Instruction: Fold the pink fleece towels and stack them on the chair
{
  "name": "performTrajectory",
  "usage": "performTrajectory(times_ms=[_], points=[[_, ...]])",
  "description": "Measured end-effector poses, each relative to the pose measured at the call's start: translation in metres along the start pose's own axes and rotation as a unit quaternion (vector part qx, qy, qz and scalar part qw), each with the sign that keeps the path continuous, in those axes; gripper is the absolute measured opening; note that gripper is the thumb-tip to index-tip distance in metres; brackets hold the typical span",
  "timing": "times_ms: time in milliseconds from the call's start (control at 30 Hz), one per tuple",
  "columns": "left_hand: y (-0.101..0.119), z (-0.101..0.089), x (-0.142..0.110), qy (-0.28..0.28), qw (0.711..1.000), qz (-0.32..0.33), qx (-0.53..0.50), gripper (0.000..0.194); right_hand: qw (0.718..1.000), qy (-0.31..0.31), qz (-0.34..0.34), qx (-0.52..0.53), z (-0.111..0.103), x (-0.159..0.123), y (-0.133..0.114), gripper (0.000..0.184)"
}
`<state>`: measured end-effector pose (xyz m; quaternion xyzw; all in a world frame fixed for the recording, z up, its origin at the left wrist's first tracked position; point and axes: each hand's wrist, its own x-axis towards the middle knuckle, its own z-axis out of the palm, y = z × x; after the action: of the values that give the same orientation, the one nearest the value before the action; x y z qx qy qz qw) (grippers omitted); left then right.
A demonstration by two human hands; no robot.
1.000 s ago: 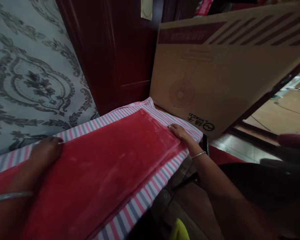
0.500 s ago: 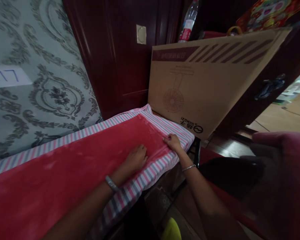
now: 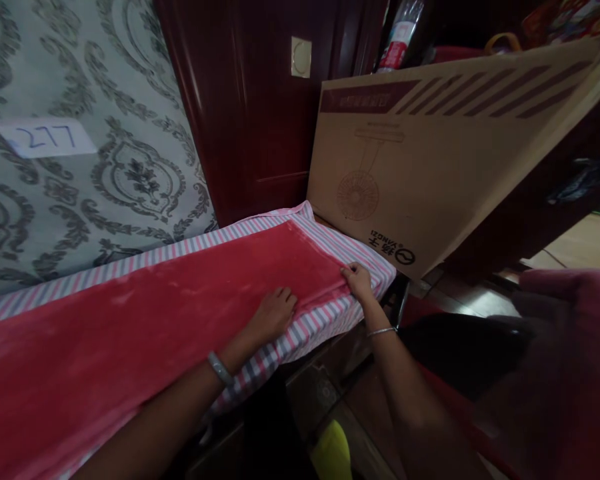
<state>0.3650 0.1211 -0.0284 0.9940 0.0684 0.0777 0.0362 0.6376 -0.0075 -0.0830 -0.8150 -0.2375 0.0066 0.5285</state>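
A long red cloth (image 3: 180, 293) with a soft, velvety look lies spread over a pink, grey and white striped cover (image 3: 320, 323). My left hand (image 3: 276, 312) rests on the red cloth near its front edge, palm down, fingers slightly bent. Farther right, my right hand (image 3: 358, 280) pinches the right front corner of that cloth between thumb and fingers. Along the front edge near both hands the red cloth shows a fold or layered hem. A bracelet circles each wrist.
Behind the covered surface stands a large cardboard box (image 3: 405, 173), with a plastic bottle (image 3: 399, 40) behind its top edge. A patterned wall (image 3: 140, 180) borders the left back, beside a dark red wooden panel (image 3: 250, 120). Pink fabric (image 3: 575, 320) hangs at the right.
The view has shifted, so the scene sits a little farther right. My right hand still pinches the cloth's corner, which looks straighter; my left hand stays on the cloth.
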Motion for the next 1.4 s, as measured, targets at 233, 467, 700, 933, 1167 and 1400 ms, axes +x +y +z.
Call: performTrajectory(times_ms=[233, 467, 700, 933, 1167, 1400], points=[[0.005, -0.004, -0.044, 0.028, 0.999, -0.037, 0.0, 0.037, 0.999, -0.028, -0.013, 0.025, 0.002, -0.003, -0.003, 0.047], [0.005, -0.016, -0.087, 0.012, 0.992, -0.122, 0.043, 0.03, 0.997, -0.051, -0.028, 0.058, -0.004, -0.004, 0.001, 0.055], [-0.01, -0.009, -0.122, 0.067, 0.983, -0.146, 0.089, 0.028, 0.991, -0.048, -0.046, 0.112, -0.004, -0.006, 0.006, 0.051], [-0.018, 0.004, -0.131, 0.117, 0.973, -0.173, 0.098, 0.021, 0.99, -0.062, -0.056, 0.114, -0.008, -0.009, 0.0, 0.046], [-0.021, 0.011, -0.141, 0.184, 0.969, -0.127, 0.103, 0.022, 0.992, -0.061, -0.04, 0.104, -0.016, -0.005, 0.008, 0.05], [-0.017, 0.011, -0.146, 0.173, 0.976, -0.113, 0.071, 0.015, 0.994, -0.06, -0.09, 0.034, -0.011, -0.004, 0.007, 0.057]])
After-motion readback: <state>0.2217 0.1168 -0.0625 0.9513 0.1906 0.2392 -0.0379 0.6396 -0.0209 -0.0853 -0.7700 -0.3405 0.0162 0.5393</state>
